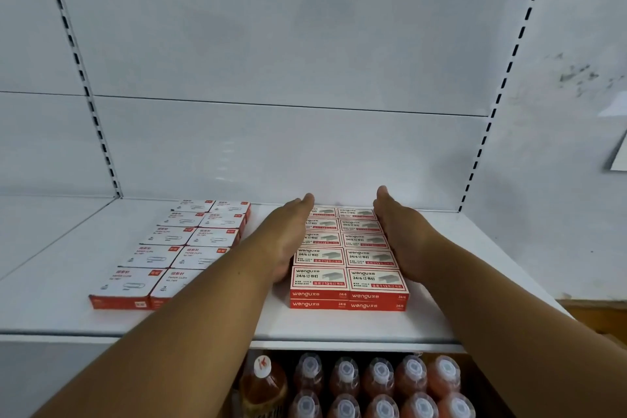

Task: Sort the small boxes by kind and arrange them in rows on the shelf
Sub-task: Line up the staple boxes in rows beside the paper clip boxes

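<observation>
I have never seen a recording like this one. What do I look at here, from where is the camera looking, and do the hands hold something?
One camera, worn on a person's head, looks forward and down. There is no machine, only two bare hands. On the white metal shelf lie two blocks of small red-and-white cardboard boxes: paper clip boxes on the left, staple boxes on the right. The left hand and right hand, fingers straight, lie flat against the sides of the staple block. Nothing is gripped. Below stand orange drink bottles.
</observation>
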The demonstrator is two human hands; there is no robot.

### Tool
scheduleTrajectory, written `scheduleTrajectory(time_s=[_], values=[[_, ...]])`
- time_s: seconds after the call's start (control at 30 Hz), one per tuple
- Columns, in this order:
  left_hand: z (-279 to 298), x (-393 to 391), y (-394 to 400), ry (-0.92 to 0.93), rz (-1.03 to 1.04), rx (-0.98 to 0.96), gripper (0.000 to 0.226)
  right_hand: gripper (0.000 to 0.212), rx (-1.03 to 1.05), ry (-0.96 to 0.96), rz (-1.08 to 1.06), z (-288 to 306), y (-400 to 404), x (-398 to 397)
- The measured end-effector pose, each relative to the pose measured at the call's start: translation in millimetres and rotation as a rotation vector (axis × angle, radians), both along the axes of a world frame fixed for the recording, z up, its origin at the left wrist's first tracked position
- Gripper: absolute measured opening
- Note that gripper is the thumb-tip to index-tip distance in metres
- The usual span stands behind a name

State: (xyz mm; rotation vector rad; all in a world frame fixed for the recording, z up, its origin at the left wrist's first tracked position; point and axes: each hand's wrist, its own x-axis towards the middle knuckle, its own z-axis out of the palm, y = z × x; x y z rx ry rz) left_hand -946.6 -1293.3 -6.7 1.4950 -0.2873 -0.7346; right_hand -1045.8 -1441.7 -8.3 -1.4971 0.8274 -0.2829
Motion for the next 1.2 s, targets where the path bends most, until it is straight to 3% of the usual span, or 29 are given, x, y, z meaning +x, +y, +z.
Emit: scheduleTrajectory(time_s=[0.17,0.3,0.53,0.67,0.73,0.8,0.87,0.93,1.03,1.2], values=[[13.0,8.7,-9.1,0.052,0.062,-0.012,0.029,0.078,-0.016,-0.021,-0.036,14.5,-11.7,13.3],[11.6,14.3,-16.3,0.085,0.059,-0.012,0.034,0.072,0.065,-0.054,-0.020,15.4,-4.6,19.7],[1.3,20.6,-19.4,0.117,0.035,-0.022,0.032,0.072,-0.061,-0.034,0.056,2.2,-13.3,26.8],[1.1,20.8,-20.7,0.131,0.003,-0.023,0.030,0.070,-0.236,0.001,0.131,-1.9,-18.3,26.1],[1.6,21.0,-20.2,0.134,-0.003,-0.016,0.031,0.064,-0.229,0.019,0.148,-0.7,-18.5,23.1],[1.2,22.2,-20.0,0.123,-0.016,-0.008,0.032,0.045,-0.206,0.021,0.182,1.1,-16.2,21.2],[2.9,21.7,-20.1,0.022,-0.016,0.044,0.026,0.026,-0.257,0.012,0.175,1.4,-16.5,22.3],[3.7,25.6,-24.1,-0.221,-0.016,0.170,0.017,0.033,-0.465,0.020,0.146,-4.8,-26.1,26.8],[5.6,36.3,-31.9,-0.540,-0.033,0.411,0.038,0.017,-0.637,0.015,0.114,-12.3,-36.9,25.5],[-6.1,45.5,-39.7,-0.647,-0.078,0.498,0.036,0.010,-0.624,0.008,0.140,-15.5,-40.5,27.2]])
